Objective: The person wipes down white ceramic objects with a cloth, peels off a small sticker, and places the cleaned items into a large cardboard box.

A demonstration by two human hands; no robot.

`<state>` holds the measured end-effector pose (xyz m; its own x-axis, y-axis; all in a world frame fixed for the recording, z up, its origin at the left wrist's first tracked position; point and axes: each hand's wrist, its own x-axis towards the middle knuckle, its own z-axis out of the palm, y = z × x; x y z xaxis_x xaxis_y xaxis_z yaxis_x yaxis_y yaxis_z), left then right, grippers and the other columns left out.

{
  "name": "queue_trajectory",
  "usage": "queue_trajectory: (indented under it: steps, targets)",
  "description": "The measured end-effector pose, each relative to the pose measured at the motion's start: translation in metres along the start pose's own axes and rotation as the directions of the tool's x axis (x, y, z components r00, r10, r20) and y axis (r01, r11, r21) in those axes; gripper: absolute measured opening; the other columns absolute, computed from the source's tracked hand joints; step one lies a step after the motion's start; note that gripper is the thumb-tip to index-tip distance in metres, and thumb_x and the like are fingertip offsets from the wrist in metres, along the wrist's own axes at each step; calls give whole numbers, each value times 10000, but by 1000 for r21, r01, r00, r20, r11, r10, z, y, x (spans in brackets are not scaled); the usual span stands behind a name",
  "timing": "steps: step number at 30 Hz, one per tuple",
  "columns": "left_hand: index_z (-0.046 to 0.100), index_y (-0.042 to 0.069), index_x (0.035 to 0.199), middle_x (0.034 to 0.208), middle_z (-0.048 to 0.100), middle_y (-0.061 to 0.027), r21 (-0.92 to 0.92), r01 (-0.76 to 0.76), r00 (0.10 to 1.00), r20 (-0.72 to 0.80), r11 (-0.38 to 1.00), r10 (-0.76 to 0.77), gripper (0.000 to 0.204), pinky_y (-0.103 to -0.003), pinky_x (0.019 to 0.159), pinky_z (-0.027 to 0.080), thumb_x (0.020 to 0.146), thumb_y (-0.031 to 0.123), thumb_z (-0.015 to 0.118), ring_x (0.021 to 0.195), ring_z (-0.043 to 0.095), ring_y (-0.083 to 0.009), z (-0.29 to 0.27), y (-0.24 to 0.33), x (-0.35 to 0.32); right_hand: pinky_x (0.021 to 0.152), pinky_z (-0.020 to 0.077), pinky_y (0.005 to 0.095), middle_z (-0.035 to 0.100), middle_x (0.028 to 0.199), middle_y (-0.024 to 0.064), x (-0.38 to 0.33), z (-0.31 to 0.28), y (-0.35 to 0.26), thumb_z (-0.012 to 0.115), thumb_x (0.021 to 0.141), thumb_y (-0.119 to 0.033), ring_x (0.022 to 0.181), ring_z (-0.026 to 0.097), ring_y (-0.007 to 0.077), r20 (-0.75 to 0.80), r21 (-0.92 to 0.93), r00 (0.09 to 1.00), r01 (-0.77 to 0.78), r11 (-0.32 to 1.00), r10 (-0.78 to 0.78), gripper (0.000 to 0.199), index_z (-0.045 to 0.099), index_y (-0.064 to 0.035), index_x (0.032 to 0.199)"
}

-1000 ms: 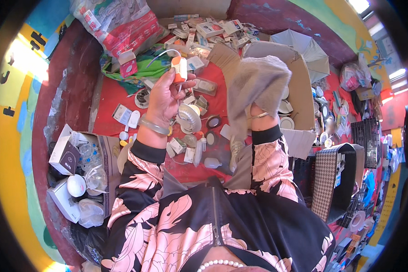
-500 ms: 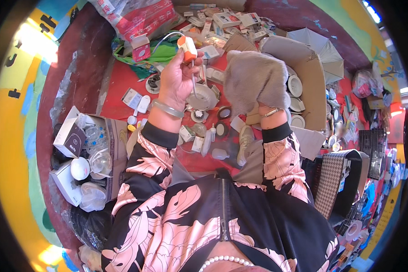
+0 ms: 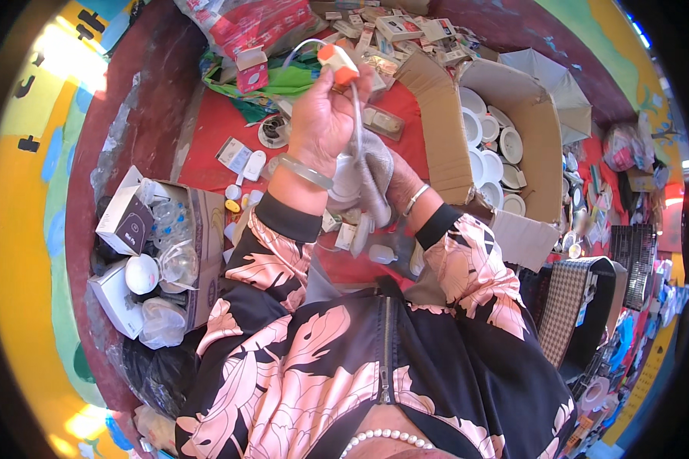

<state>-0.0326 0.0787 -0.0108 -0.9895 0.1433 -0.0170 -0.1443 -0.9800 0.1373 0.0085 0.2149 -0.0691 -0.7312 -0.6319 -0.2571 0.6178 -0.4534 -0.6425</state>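
Raised ahead of me, my left hand [image 3: 321,126] grips a small orange-and-white plastic box [image 3: 338,63]. From the box runs a pale cable [image 3: 357,115], hanging past my wrist toward a round whitish piece [image 3: 344,180]; whether the two are joined is hidden. My right hand [image 3: 406,183] is closed on a grey-brown cloth [image 3: 377,172], which sits against the cable and the edge of the round piece. The cloth covers most of my right fingers.
An open cardboard box [image 3: 444,141] at the right holds several round white fixtures [image 3: 511,145]. Another carton [image 3: 205,252] at the left contains bagged items. Small packages [image 3: 398,28] pile up at the back. A folded umbrella-like grey sheet [image 3: 551,84] stands behind the right box.
My right hand has swung left and nearer with the cloth, from beside the cardboard box to the cable and round piece. In the picture, my left hand and the orange-and-white box sit slightly further right.
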Motion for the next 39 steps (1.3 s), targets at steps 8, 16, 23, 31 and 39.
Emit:
queue_trajectory:
  steps: [8, 16, 23, 31, 39]
  targets:
    - [413, -64, 1212, 1134, 513, -157, 564, -101, 995, 54, 819, 86, 441, -380, 968, 402, 916, 245, 519, 1083, 504, -267, 11, 1, -10, 754, 492, 277, 617, 972, 45, -10, 3, -16, 616, 828, -201, 849, 597, 145, -177, -102, 933, 300, 948, -314, 316, 583, -39, 1098]
    - [379, -34, 1287, 1161, 518, -96, 726, -270, 962, 187, 632, 197, 501, -275, 915, 419, 908, 249, 545, 1035, 524, -150, 16, -6, -14, 804, 498, 317, 615, 1018, 84, -18, -12, -43, 556, 865, -198, 900, 600, 187, -296, -138, 813, 482, 865, -501, 303, 569, -25, 1113]
    - [493, -6, 1122, 1050, 565, -62, 839, 1, 1000, 16, 544, -26, 427, -262, 833, 441, 833, 266, 651, 947, 545, -122, 1, -28, -20, 825, 499, 348, 600, 1059, 102, -15, -26, -59, 524, 887, -202, 946, 591, 217, -290, 82, 739, 653, 753, -608, 298, 548, -24, 1125]
    - [467, -14, 1156, 1052, 571, -60, 814, -58, 993, 109, 578, -53, 390, -270, 829, 447, 849, 165, 627, 941, 543, -119, -3, -43, -24, 775, 490, 305, 615, 1004, 94, -25, -15, -81, 509, 891, -256, 893, 596, 185, -209, 134, 900, 414, 900, -383, 336, 569, -8, 1110]
    - [425, 2, 1201, 1081, 555, -52, 935, 46, 902, 112, 350, -417, 395, -271, 856, 440, 875, 156, 585, 974, 530, -117, 1, -26, -30, 758, 513, 340, 621, 1005, 105, -47, -18, -87, 528, 879, -197, 864, 612, 210, -203, -146, 923, 302, 942, -327, 301, 567, -10, 1113]
